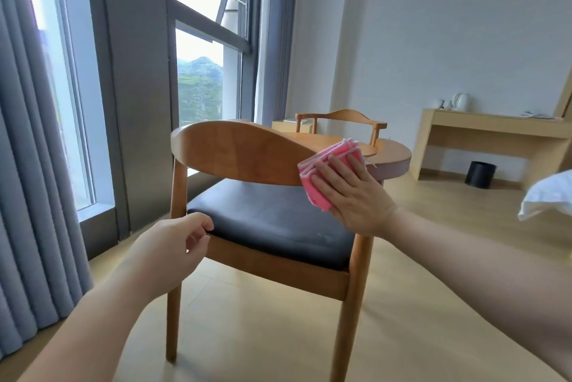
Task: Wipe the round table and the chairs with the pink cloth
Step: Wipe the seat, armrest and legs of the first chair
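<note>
A wooden chair (235, 149) with a curved backrest and a dark leather seat (278, 220) stands in front of me, its back toward me. My right hand (353, 193) presses the folded pink cloth (325, 165) with straight fingers against the right end of the backrest. My left hand (182, 245) hangs in front of the seat's left corner, fingers loosely curled and holding nothing. Behind the chair is the round wooden table (393, 155), and a second wooden chair (340, 117) stands beyond it.
Tall windows and grey curtains (28, 165) run along the left. A light wooden desk (495, 131) with a white kettle (461, 101) stands against the right wall, a black bin (480, 173) under it. White bedding (548, 193) pokes in at the right edge. Pale wooden floor lies around the chair.
</note>
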Demonstrator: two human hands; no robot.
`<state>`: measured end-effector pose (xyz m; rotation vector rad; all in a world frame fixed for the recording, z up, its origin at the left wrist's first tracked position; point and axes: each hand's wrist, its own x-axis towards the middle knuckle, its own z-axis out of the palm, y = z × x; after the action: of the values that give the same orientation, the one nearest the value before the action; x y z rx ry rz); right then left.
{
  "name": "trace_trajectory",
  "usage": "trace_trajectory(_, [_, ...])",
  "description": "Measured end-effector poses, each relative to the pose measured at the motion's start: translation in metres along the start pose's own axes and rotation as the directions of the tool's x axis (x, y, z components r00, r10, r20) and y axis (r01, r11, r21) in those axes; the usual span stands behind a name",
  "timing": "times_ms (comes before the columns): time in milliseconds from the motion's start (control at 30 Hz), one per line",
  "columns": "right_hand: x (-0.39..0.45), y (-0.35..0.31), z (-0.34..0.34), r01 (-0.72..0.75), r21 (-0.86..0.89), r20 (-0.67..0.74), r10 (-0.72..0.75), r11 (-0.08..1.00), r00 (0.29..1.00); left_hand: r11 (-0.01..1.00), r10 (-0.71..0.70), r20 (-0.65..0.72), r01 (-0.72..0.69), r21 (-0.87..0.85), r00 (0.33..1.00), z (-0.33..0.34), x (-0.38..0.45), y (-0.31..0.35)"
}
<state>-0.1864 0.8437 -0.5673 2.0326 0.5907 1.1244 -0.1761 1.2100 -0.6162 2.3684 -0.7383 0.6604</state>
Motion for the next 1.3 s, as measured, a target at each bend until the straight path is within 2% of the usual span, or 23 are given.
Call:
trace_trajectory(300, [0.046, -0.024, -0.025, 0.019, -0.003, -0.016, -0.020, 1.000, 1.000, 0.997, -0.071, 0.068, 0.069, 0.031, 0.995, -0.004, -0.012, -0.028])
trace_trajectory(500, [0.117, -0.065, -0.043, 0.046, 0.008, 0.062, -0.047, 0.999, 0.997, 0.992, -0.127, 0.022, 0.127, 0.018, 0.992, -0.018, -0.021, -0.039])
trace_trajectory(567, [0.142, -0.079, -0.044, 0.044, -0.040, 0.086, -0.041, 0.998, 0.995, 0.989, -0.147, 0.009, 0.147, 0.016, 0.989, -0.022, -0.023, -0.042])
trace_trajectory(967, [0.271, -0.167, 0.003, -0.016, -0.058, 0.230, 0.029, 0.998, 0.973, 0.955, -0.295, -0.069, 0.297, 0.016, 0.953, -0.041, -0.050, -0.095])
trace_trajectory(1167, [0.296, -0.199, 0.045, -0.059, 0.201, 0.222, 0.013, 0.978, 0.975, 0.932, -0.360, -0.129, 0.362, -0.012, 0.924, -0.045, -0.051, -0.121])
trace_trajectory(1300, [0.307, -0.209, 0.077, -0.078, 0.246, 0.239, 0.017, 0.966, 0.971, 0.930, -0.367, -0.109, 0.366, -0.031, 0.924, -0.037, -0.052, -0.132])
